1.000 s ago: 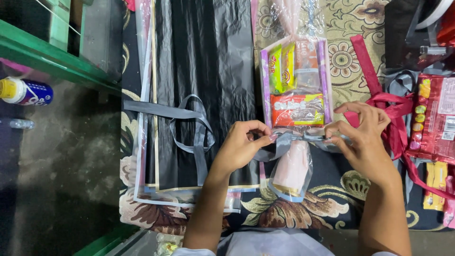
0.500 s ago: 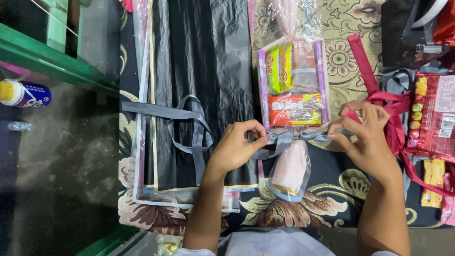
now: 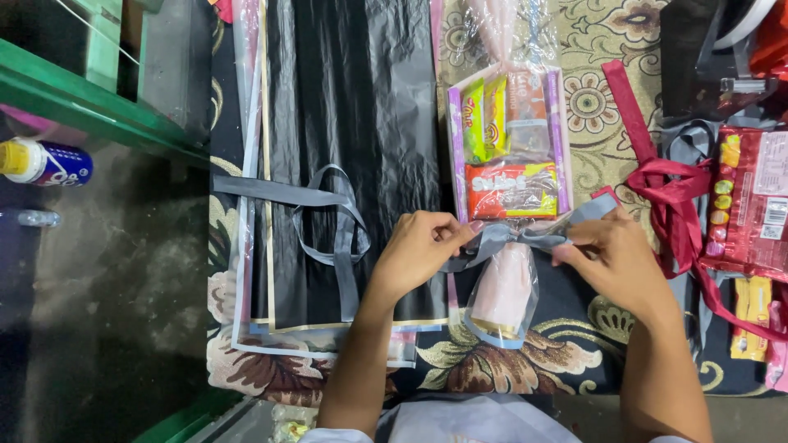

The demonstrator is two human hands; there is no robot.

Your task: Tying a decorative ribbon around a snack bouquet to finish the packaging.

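At the far left a white bottle with a yellow cap and blue label lies on the dark floor, below a green painted rail. Next comes a large sheet of black crinkled plastic wrap, spread on the patterned floral cloth, and a loose grey satin ribbon is lying over it. The left hand is closed, with its fingertips pinching one end of the grey ribbon bow. This bow sits at the neck of the snack bouquet in clear cellophane, which lies in the middle of the cloth, its pale pink handle pointing to the person. The right hand is also closed and pinches the other side of the same bow. Further right lies a dark red satin ribbon, touching the red snack packets at the edge.
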